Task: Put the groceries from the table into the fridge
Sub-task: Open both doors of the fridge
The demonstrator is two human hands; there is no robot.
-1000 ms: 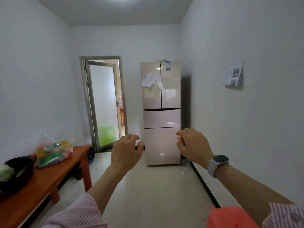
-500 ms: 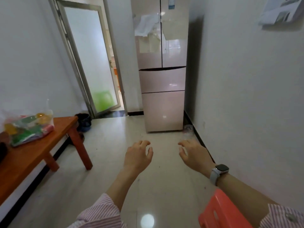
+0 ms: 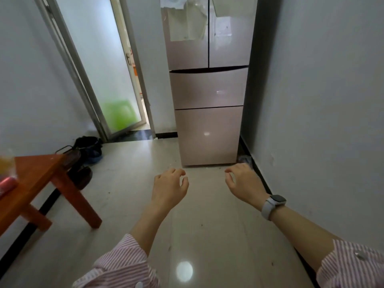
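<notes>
Both hands have dropped lower and the fridge now looms closer, while the tabletop has slid toward the left edge. Left hand and right hand hang apart over the floor, fingers loosely curled, holding nothing, a watch on the right wrist. Groceries sit blurred on the tabletop; the fridge is closed.

I see the pink fridge ahead against the right wall, all its doors closed; my left hand and right hand hover over the floor, fingers loosely curled, holding nothing; the wooden table stands at left; a glass door stands ajar beyond.
</notes>
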